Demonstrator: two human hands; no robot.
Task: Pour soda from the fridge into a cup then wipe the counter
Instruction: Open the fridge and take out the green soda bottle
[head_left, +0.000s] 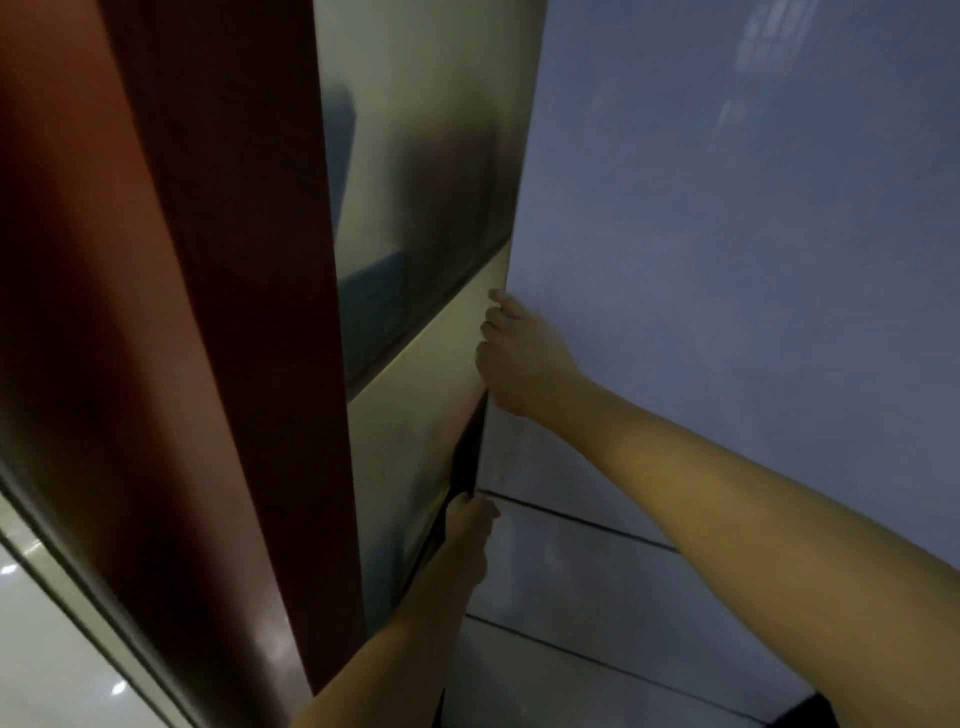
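Now | step: opening the fridge door (727, 260) | right hand (519, 358) curled round door's left edge, left hand (467, 525) gripping that edge lower down | soda unseen, likely behind door | next: a steady outward pull

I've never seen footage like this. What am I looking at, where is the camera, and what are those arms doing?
No machine here: a person wears a camera on the head, looking forward and down, so you see their own bare arms. The big grey-blue slab is the fridge door. The right hand curls its fingers round the door's left edge; the left hand grips the same edge lower down, beside a dark gap. Left of it stand a shiny metal panel and a reddish-brown wooden panel. No soda or cup is in view.
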